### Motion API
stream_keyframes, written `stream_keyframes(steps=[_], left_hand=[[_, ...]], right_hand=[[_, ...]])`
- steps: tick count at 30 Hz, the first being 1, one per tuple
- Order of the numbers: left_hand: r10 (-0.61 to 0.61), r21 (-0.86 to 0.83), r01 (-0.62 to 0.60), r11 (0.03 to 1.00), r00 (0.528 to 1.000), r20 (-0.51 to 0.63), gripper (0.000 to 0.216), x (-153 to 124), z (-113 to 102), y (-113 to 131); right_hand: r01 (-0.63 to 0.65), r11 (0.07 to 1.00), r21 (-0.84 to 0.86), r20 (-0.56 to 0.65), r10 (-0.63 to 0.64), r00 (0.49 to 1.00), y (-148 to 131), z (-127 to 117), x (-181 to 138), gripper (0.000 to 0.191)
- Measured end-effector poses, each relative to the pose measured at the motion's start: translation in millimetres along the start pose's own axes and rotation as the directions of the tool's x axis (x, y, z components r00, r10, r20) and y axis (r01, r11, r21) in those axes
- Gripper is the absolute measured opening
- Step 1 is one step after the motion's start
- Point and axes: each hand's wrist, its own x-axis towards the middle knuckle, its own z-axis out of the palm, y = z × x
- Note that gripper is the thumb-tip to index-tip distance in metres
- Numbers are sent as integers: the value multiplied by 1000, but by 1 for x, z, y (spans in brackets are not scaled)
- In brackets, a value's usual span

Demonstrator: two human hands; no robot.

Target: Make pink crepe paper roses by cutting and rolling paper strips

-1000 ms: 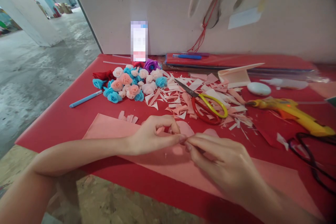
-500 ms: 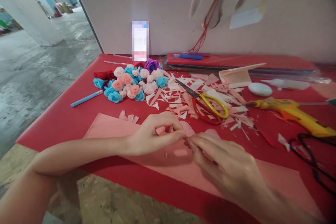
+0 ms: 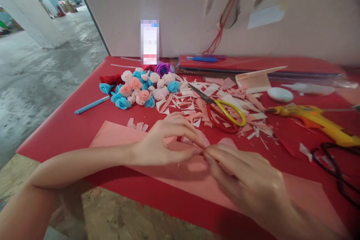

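At the left of the red worktop (image 3: 64,131), a light-blue stick (image 3: 92,105) lies slantwise, its right end near a cluster of roses (image 3: 135,90) in pink, white, blue, red and purple. Behind them stands a phone (image 3: 150,43), its screen blurred out. In front, a long pink sheet (image 3: 112,137) slants down to the right and passes beneath both hands.

The left hand (image 3: 165,142) is above the sheet, thumb and forefinger curved into a ring; whether their tips pinch anything cannot be told. Just at the meeting of the two hands is a small pinkish piece (image 3: 201,152), mostly hidden by fingertips; its shape and long axis cannot be made out. It lies immediately left of the right-hand grip and seems nearer to that hand. Rounded pink cut-outs (image 3: 227,142) show just beyond the fingers, partly covered.

Farther back, scissors (image 3: 216,107) rest on loose scraps (image 3: 187,101), points toward the upper left, yellow and red handles toward the right hand (image 3: 244,176). That hand has thumb and forefinger pressed together, seemingly on the small piece. At far right lies a yellow glue gun (image 3: 315,120), nozzle facing left, while a black cable (image 3: 336,168) runs off the edge of view
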Motion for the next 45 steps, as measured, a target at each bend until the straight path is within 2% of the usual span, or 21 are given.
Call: stream_keyframes(steps=[5,8,10,13,17,20,22,24,26,28,30,32,34,36,38,41,43,45], left_hand=[[0,-64,0,998,1000,6,2,1,-1,-2],[-17,-113,18,993,1000,8,3,1,-1,-3],[-24,-134,25,991,1000,9,3,1,-1,-3],[-13,-161,14,987,1000,13,3,1,-1,-2],[0,-230,8,973,999,32,4,0,0,-3],[24,-253,-10,967,998,53,5,1,0,-5],[57,-255,-41,966,997,55,6,1,0,-6],[92,-245,-75,967,994,56,7,1,-1,-7],[118,-225,-104,969,992,53,9,0,-1,-7],[135,-202,-123,972,990,46,9,-1,-1,-8],[140,-180,-132,975,989,35,9,-1,0,-8],[147,-153,-141,978,989,25,9,-1,1,-8],[165,-113,-163,980,986,10,9,-1,2,-8],[172,-75,-172,982,985,-11,10,-1,3,-8],[129,-74,-131,989,991,-25,12,-2,4,-9],[-53,-149,52,988,999,1,12,-3,6,-10],[-177,-187,177,966,984,18,11,-3,7,-10],[-246,-202,244,949,969,14,12,-4,9,-9]], right_hand=[[-121,969,217,33,116,993,-1,-3,6,17],[-331,850,411,225,257,940,-2,-6,14,24],[-501,711,493,396,329,857,-3,-8,16,27],[-673,433,600,569,360,739,-3,-10,17,27],[-749,11,662,709,315,631,-2,-11,15,23],[-754,-289,590,807,243,539,-3,-10,15,21],[-750,-394,531,846,186,500,-4,-10,15,22],[-748,-423,511,855,162,493,-5,-8,14,23],[-738,-397,546,833,162,529,-4,-7,12,20],[-735,-279,617,786,187,589,-2,-6,11,18],[-739,-66,670,732,223,644,0,-6,11,18],[-724,192,663,673,270,688,-1,-7,13,18],[-660,420,623,588,306,749,-3,-9,16,18],[-569,589,575,493,306,815,-5,-9,18,20],[-495,692,525,416,299,859,-7,-8,18,22],[-384,812,440,273,286,918,-5,-4,15,21],[-282,893,350,163,238,957,-3,0,12,21],[-189,954,232,97,171,980,-1,3,9,23]])
